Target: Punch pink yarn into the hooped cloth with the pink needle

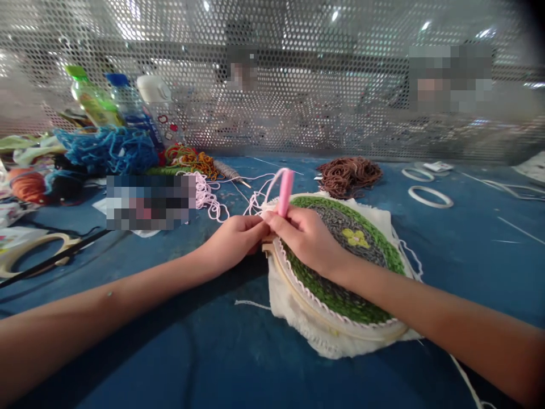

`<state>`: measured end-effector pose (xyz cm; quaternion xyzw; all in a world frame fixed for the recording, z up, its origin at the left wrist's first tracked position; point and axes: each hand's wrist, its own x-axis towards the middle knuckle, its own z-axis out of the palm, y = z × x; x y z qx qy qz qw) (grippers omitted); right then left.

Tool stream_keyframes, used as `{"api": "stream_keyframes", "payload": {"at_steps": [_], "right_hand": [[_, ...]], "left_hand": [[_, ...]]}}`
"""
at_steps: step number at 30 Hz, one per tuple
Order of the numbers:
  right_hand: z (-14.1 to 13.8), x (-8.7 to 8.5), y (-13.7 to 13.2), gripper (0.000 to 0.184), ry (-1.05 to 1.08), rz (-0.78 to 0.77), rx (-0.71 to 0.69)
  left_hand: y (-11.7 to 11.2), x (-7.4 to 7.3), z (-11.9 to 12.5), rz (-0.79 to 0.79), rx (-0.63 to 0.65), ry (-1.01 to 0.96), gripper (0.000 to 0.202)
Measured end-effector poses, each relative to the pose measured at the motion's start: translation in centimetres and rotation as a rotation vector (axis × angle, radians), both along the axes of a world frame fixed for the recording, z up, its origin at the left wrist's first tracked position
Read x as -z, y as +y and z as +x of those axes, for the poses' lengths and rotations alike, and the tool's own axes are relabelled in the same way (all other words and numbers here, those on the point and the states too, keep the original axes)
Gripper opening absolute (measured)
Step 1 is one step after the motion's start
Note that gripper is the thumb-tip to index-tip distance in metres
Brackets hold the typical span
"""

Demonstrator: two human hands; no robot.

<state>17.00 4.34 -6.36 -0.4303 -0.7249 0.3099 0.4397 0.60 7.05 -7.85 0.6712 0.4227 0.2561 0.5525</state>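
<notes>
Behind, a broad perforated metal panel point(298, 122); in front of that, a blue table point(213, 358), smooth-looking and perhaps too slick to stop a skid. On it, right of centre and partly beneath the right forearm point(409, 295), a round hoop point(364, 333) with white fabric point(281, 298) spilling ragged past the rim. Could tip or swivel, by the look of it, from pressure gathered at its left end alone. Over that end, the right hand point(310, 236), with thumb and fingers gripping; just beside, at the rim, the left hand point(234, 238), with fingers curled in. Cannot tell exactly what lies pinched there. Left of both, pink yarn point(206, 196) in a loose tangle: might knot or catch, through sheer slack, and then stall the feed. Held nearly upright in the right grip, a pink tool point(286, 190), threaded from its top, lower end hidden: possible pricked fingertip, from a slip so close to the left hand. Smallest, pale pink stitches point(307, 294) along the rim: could pull out, from a snagged strand tugging back
</notes>
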Motion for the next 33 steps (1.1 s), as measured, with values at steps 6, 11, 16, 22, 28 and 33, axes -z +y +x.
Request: {"api": "stream_keyframes", "payload": {"at_steps": [6, 11, 16, 22, 28, 33], "right_hand": [[0.1, 0.7, -0.8, 0.031, 0.207, 0.022, 0.126], [0.0, 0.4, -0.8, 0.027, 0.313, 0.036, 0.127], [0.0, 0.4, -0.7, 0.025, 0.285, 0.038, 0.111], [0.1, 0.4, -0.5, 0.025, 0.306, 0.054, 0.129], [0.6, 0.0, 0.4, 0.031, 0.28, -0.058, 0.078], [0.7, -0.6, 0.8, 0.033, 0.158, -0.112, 0.054]], "left_hand": [[-0.1, 0.2, -0.1, 0.027, 0.011, -0.038, 0.035], [0.0, 0.4, -0.2, 0.051, 0.029, 0.02, 0.039], [0.0, 0.2, -0.2, 0.064, 0.034, 0.039, 0.043], [0.0, 0.3, -0.1, 0.056, 0.034, 0.012, 0.041], [0.1, 0.0, -0.1, 0.118, 0.045, 0.112, 0.04], [0.0, 0.0, -0.2, 0.119, 0.098, 0.169, 0.04]]}}
